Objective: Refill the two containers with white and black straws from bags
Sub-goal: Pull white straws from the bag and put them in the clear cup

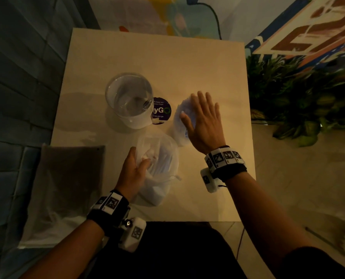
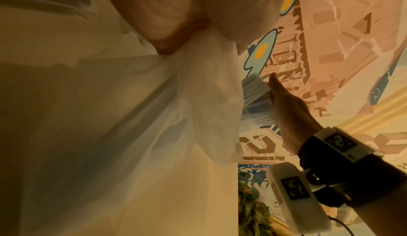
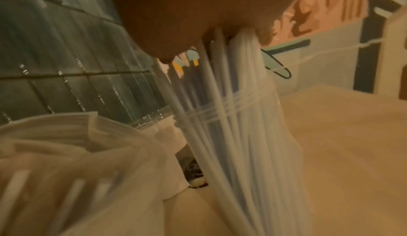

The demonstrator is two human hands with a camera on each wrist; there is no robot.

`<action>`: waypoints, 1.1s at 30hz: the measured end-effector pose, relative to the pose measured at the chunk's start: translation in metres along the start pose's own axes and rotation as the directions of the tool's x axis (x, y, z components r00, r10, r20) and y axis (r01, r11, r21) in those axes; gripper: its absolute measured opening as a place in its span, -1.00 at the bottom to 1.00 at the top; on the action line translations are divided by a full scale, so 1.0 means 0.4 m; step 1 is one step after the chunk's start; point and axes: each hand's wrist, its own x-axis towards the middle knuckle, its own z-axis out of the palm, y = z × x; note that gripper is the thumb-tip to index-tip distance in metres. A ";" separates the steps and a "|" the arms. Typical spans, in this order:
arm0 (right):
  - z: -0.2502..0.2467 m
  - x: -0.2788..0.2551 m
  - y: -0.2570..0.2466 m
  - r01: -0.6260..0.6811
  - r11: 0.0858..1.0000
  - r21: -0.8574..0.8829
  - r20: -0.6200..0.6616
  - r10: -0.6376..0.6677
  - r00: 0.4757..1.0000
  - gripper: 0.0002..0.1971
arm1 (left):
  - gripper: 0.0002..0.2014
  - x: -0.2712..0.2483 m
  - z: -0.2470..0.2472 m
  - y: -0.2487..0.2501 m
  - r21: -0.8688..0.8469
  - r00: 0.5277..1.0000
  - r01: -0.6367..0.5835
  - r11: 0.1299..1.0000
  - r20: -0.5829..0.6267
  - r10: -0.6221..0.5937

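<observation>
On the table (image 1: 187, 63), my right hand (image 1: 200, 117) lies flat with straight fingers on the tops of white straws (image 1: 179, 119) that stand upright in a clear container. The right wrist view shows the palm pressing on those white straws (image 3: 233, 104). My left hand (image 1: 141, 164) grips the gathered mouth of a thin clear plastic bag (image 1: 159, 166) holding more white straws, near the front of the table. In the left wrist view my fingers (image 2: 167, 36) pinch the bag (image 2: 198, 100). A second clear glass container (image 1: 129, 99) stands empty at the left. I see no black straws.
A round purple sticker (image 1: 161, 110) sits on the table between the two containers. A dark flat bag (image 1: 67, 188) lies on the bench to the left of the table. A leafy plant (image 1: 300, 101) stands close to the table's right edge.
</observation>
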 end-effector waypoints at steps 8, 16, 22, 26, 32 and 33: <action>0.004 0.011 0.005 0.097 0.990 -0.103 0.060 -0.091 0.994 0.15 | -0.71 -0.003 -0.005 0.007 -0.011 1.000 0.028 1.000 0.004 -0.028; 0.022 0.048 0.012 0.129 0.958 -0.256 -0.092 -0.157 0.983 -0.39 | -0.75 -0.008 -0.005 -0.003 0.006 1.000 0.012 1.000 -0.014 -0.012; 0.012 0.066 0.018 0.195 0.945 -0.264 -0.046 -0.215 0.976 -0.47 | -0.73 -0.009 -0.010 -0.005 0.000 1.000 0.015 1.000 -0.010 -0.015; 0.000 0.071 0.030 0.281 0.928 -0.246 -0.045 -0.301 0.953 -0.50 | -0.74 -0.015 -0.008 0.002 0.002 1.000 0.008 1.000 -0.001 -0.008; -0.042 0.068 0.023 0.273 0.939 -0.209 -0.141 -0.305 0.942 -0.48 | -0.75 -0.022 -0.009 0.000 -0.005 0.999 0.035 0.999 -0.006 -0.035; -0.046 0.067 0.023 0.256 0.946 -0.199 -0.126 -0.283 0.951 -0.43 | -0.75 -0.022 -0.008 0.000 -0.003 0.999 0.035 0.999 -0.011 -0.035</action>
